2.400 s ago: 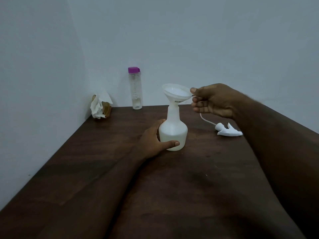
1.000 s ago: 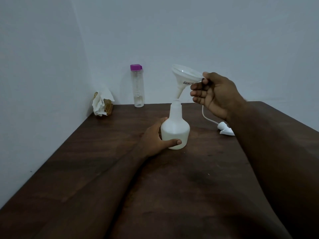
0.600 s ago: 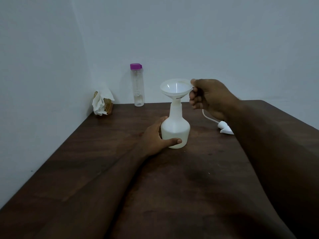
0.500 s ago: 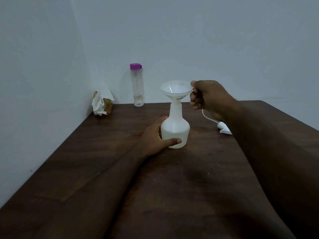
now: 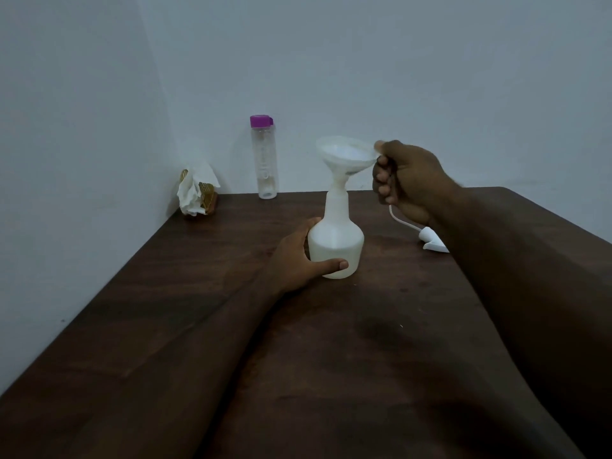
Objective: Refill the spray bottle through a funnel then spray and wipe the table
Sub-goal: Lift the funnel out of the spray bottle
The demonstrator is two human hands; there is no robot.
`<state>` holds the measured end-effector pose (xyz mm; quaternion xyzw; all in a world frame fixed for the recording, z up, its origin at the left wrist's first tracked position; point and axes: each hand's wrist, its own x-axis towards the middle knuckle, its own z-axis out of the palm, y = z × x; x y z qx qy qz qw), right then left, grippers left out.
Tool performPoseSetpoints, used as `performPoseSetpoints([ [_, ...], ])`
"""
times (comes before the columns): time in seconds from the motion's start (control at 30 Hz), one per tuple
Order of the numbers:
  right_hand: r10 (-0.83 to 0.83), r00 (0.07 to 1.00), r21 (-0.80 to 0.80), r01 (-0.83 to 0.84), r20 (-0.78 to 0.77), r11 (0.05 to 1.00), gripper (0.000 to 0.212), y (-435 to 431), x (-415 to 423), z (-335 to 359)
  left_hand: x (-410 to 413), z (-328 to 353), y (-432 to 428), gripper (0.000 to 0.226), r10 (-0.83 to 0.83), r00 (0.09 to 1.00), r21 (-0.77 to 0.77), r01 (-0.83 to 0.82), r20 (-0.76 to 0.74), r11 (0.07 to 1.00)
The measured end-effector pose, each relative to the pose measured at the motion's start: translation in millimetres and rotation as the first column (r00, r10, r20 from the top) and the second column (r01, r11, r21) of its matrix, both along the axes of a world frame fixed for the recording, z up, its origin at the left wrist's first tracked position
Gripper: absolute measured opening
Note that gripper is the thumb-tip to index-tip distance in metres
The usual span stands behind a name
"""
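the left hand (image 5: 298, 256) wraps round the spray bottle (image 5: 336, 240), thumb across its front. up to its right, the right hand (image 5: 407, 180) pinches the tilted funnel (image 5: 344, 157) by the rim, stem at the bottle's neck. the spray head (image 5: 433, 241) lies off, under the right wrist. i can't tell how full the bottle is; recapping, spraying and wiping look left to do.

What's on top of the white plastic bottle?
A tilted white plastic funnel, spout in the white bottle, rim pinched by the right hand. Its spout tip is hidden inside.
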<state>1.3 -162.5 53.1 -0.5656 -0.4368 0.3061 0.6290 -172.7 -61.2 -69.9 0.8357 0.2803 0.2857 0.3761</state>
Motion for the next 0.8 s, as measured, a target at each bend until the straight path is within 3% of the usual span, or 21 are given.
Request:
performPoseSetpoints([
  [0.33, -0.004, 0.996, -0.026, 0.006, 0.084, 1.000, 0.032, -3, 0, 3, -1, 1, -3, 0.089, 0.008, 1.000, 0.013, -0.008, 0.013, 1.000],
  [0.53, -0.013, 1.000, -0.027, 0.013, 0.011, 1.000, 0.032, -1, 0, 0, -2, 0, -1, 0.087, 0.011, 1.000, 0.014, -0.011, 0.014, 1.000],
  [0.67, -0.027, 0.971, -0.109, 0.054, 0.236, 0.993, 0.029, -1, -1, 7, -2, 2, -2, 0.088, 0.007, 1.000, -0.001, -0.007, 0.007, 1.000],
  [0.8, -0.019, 0.992, -0.035, 0.024, 0.124, 0.999, 0.032, -6, 1, 21, 0, 3, -3, 0.088, 0.002, 1.000, -0.012, -0.002, 0.001, 1.000],
])
